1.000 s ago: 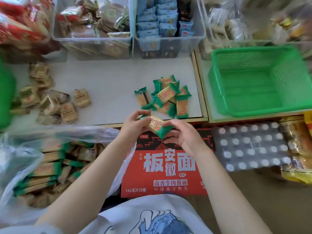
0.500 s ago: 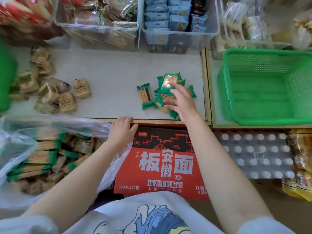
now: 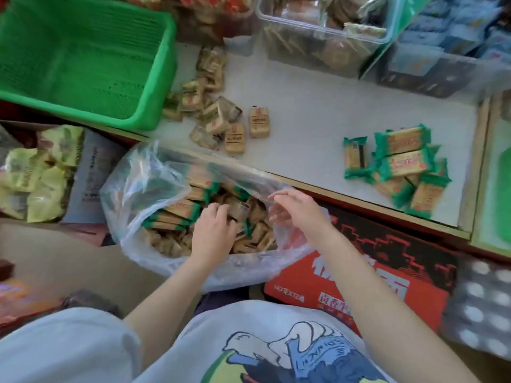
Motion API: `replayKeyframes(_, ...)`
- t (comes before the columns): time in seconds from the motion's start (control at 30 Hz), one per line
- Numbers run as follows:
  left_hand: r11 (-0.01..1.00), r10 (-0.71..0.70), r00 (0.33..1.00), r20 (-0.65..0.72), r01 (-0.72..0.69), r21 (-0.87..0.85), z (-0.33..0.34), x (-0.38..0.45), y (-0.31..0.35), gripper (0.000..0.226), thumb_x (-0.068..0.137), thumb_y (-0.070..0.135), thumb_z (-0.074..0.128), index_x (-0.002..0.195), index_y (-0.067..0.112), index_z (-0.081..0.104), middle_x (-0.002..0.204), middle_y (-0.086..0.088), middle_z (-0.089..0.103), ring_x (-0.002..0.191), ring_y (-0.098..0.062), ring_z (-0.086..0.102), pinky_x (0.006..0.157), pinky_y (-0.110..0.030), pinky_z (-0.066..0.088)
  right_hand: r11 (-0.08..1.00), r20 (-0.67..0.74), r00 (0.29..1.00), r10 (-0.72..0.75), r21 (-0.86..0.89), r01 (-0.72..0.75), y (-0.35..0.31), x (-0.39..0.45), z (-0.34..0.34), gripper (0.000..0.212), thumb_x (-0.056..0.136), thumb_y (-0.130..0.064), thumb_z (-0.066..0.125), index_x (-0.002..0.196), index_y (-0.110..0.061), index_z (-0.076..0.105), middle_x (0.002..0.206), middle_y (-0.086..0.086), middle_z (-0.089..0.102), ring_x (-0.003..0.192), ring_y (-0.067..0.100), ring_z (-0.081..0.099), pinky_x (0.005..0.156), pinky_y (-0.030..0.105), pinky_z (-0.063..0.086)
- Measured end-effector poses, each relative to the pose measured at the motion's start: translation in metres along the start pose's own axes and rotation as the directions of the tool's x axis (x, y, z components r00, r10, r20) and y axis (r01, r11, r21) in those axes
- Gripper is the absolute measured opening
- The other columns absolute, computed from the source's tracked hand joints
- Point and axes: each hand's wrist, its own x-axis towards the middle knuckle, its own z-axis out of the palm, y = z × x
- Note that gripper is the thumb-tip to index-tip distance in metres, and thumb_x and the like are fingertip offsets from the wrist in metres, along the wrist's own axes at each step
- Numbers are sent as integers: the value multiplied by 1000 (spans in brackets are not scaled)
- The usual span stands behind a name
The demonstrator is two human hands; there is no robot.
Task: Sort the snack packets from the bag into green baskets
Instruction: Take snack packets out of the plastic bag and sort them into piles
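Note:
A clear plastic bag (image 3: 138, 186) full of green-ended and brown snack packets lies open below the shelf edge. My left hand (image 3: 214, 230) is inside it, fingers curled down among the packets; its grip is hidden. My right hand (image 3: 297, 211) hovers at the bag's right rim, fingers apart and holding nothing. A green basket (image 3: 163, 87) stands at the back left with no packets visible in it. On the grey shelf (image 3: 312, 128) lie a pile of green packets (image 3: 401, 161) at the right and a pile of brown packets (image 3: 218, 117) beside the basket.
Clear bins of snacks (image 3: 318, 34) and a bin of blue packets (image 3: 448, 48) line the back. A red carton (image 3: 367, 275) and a wrapped pack of bottles (image 3: 481, 302) sit under the shelf at right. Yellow-green packets (image 3: 36, 175) lie at left. A second green basket (image 3: 502, 189) shows at the right edge.
My right hand laid its green packet on the shelf pile and came back to the bag's rim. My left hand went from the shelf edge into the bag. The view swung left.

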Motion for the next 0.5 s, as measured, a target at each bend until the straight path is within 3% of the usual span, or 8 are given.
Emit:
replayKeyframes(0.1, 979, -186, 982, 20, 184, 93, -10, -20, -78, 47, 90, 26, 53, 129, 0, 58, 128, -25, 58, 118, -43, 54, 94, -52, 48, 972, 165, 981, 104, -225, -65, 10, 33, 80, 12, 100, -24, 57, 102, -17, 66, 95, 5, 68, 81, 19, 69, 79, 37, 58)
replayKeyframes(0.17, 957, -277, 958, 69, 268, 110, -15, -25, -114, 55, 97, 29, 52, 143, 1, 46, 149, -26, 43, 138, -41, 39, 110, -54, 35, 946, 160, 971, 176, -300, -122, 20, 56, 123, 15, 99, -26, 57, 110, -17, 63, 102, 5, 67, 81, 17, 68, 77, 37, 59)
replayKeyframes(0.23, 952, -304, 943, 135, 295, 86, -19, -24, -136, 61, 101, 33, 50, 153, 5, 34, 158, -21, 31, 146, -37, 27, 117, -49, 24, 931, 112, 968, 226, -316, -181, 31, 78, 154, 24, 100, -27, 56, 122, -17, 56, 114, 7, 65, 84, 17, 67, 73, 36, 58)
replayKeyframes(0.37, 974, -227, 969, 102, 228, 2, -22, -12, -160, 60, 102, 36, 47, 155, 14, 31, 159, -11, 33, 148, -31, 23, 119, -45, 18, 956, -32, 957, 287, -61, -288, 41, 114, 189, 44, 99, -31, 60, 136, -14, 44, 125, 13, 62, 100, 26, 68, 74, 38, 62)
replayKeyframes(0.5, 977, -203, 974, 100, 208, -46, -25, -6, -169, 60, 102, 39, 45, 156, 17, 30, 161, -6, 32, 148, -29, 21, 118, -43, 17, 932, -105, 933, 345, 160, -327, 31, 136, 204, 60, 99, -33, 62, 147, -7, 38, 98, 14, 70, 68, 22, 70, 60, 34, 61)
